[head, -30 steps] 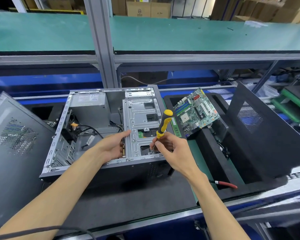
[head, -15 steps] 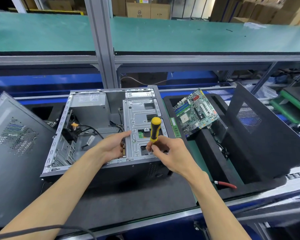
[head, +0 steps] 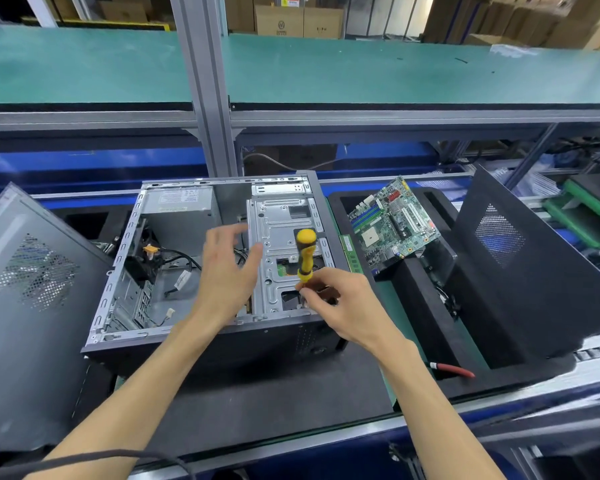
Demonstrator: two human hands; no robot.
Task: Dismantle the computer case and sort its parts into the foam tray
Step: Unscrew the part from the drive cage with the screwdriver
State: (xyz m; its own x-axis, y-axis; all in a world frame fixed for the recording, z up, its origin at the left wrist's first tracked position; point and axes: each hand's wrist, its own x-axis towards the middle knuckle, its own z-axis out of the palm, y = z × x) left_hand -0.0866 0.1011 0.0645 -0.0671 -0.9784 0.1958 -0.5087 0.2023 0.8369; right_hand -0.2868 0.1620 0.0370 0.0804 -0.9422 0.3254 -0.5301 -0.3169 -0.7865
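Over the open computer case (head: 174, 258) at frame centre, the right hand (head: 340, 303) pinches a yellow-handled screwdriver (head: 305, 254) upright — the left hand (head: 227, 271) hovers, fingers spread wide.

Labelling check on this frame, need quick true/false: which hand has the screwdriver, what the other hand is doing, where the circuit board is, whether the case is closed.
1. The right hand holds the screwdriver. True.
2. The left hand grips a cable. False: it holds nothing, fingers spread above the case.
3. The circuit board sits inside the case. False: it leans in the foam tray, right of the case.
4. The case is open on top. True.
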